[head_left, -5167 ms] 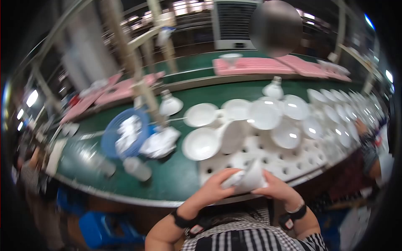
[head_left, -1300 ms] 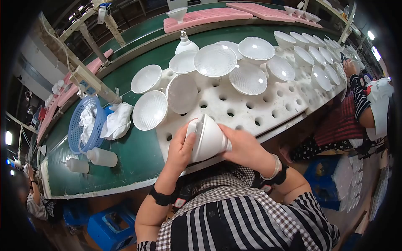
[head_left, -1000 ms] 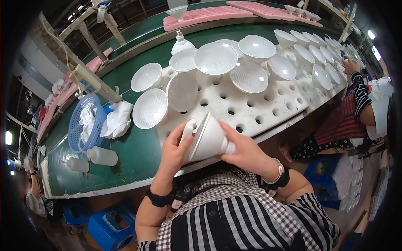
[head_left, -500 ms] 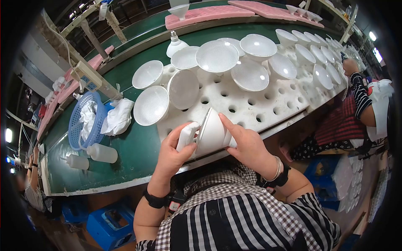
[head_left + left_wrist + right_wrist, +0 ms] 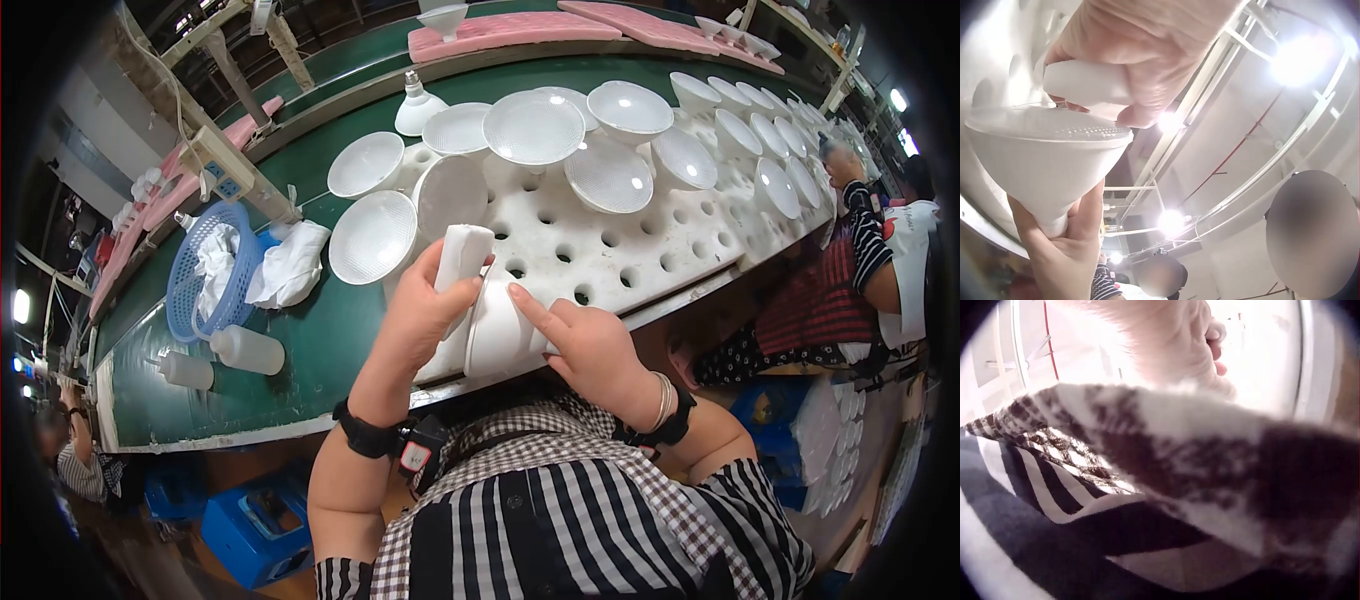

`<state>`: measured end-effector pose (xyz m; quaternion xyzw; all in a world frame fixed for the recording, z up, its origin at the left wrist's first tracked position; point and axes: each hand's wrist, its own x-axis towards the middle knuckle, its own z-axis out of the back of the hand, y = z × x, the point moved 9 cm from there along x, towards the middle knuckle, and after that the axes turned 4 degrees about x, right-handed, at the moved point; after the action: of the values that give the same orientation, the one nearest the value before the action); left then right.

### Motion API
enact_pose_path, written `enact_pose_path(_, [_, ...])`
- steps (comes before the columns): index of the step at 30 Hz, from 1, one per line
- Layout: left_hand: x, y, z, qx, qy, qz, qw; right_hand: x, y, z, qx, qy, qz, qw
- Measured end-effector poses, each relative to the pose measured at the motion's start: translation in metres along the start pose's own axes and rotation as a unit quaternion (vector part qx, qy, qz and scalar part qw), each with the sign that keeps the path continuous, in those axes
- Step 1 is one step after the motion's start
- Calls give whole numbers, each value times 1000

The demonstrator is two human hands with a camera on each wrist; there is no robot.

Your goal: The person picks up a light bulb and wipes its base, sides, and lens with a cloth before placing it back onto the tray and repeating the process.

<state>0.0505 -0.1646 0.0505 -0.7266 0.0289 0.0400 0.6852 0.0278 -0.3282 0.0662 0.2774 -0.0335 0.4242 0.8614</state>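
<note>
My left hand [image 5: 415,310] holds a white folded pad [image 5: 463,255], cloth-like in look, between thumb and fingers. Beside it is a white cone-shaped lamp bulb [image 5: 497,335] with a wide lens face turned left. In the left wrist view the pad [image 5: 1088,82] lies over the dimpled lens of the lamp [image 5: 1047,165], fingertips right at the rim. My right hand [image 5: 600,355] grips the lamp's narrow neck, its index finger stretched along the cone. Most of the right wrist view is checked and striped clothing, with the right hand [image 5: 1166,347] above it; the lamp is hidden there.
A white holed foam board [image 5: 600,265] bears several lamps [image 5: 533,128]. On the green table [image 5: 300,385] stand a blue basket [image 5: 180,290] of white cloths, a cloth bundle [image 5: 290,265] and two squeeze bottles [image 5: 250,350]. Another person [image 5: 815,290] sits at the right.
The left hand has lifted and turned the pad more upright at the lamp's far rim. The right index finger has straightened along the cone. The head view has shifted slightly.
</note>
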Motion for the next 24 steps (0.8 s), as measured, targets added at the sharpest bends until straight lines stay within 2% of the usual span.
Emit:
enact_pose_path(6, [3, 16, 0, -40, -11, 21, 999, -1, -4, 2, -1, -16, 1, 1000])
enact_pose_path(9, [-11, 27, 9, -32, -58, 6, 998, 1, -4, 3, 3, -24, -1, 1000])
enact_pose_path(11, [-30, 5, 15, 79, -121, -126, 981, 1, -5, 2, 5, -24, -9, 1000])
enact_pose_path(12, [-34, -4, 10, 79, -122, -124, 982, 2, -3, 3, 1, -35, 4, 999])
enact_pose_path(13, [-50, -44, -14, 331, -121, -258, 900, 3, 0, 5, -3, -45, 17, 999])
enact_pose_path(14, [-67, -66, -45, 555, -110, -368, 738, 4, 0, 4, 0, -42, 21, 999])
enact_pose_path(16, [-61, -66, -41, 565, -113, -348, 740, 5, -4, 2, 2, -25, 5, 1000])
enact_pose_path(18, [-49, -57, -28, 540, -97, -312, 776, 6, -1, 4, 19, -21, 13, 1000])
enact_pose_path(20, [-49, -57, -25, 536, -90, -307, 781, 6, -5, 2, 33, -25, 16, 999])
enact_pose_path(21, [-49, -55, -25, 530, -82, -301, 789, 4, -18, -7, 177, -12, -19, 984])
enact_pose_path(22, [-50, -54, -25, 529, -79, -303, 789, 2, -27, -14, 318, 1, -53, 946])
enact_pose_path(23, [-53, -54, -26, 515, -80, -315, 794, 2, -31, -12, 318, -1, -56, 947])
enact_pose_path(24, [-58, -52, -25, 499, -81, -325, 799, -2, -42, -36, 527, 113, -193, 820])
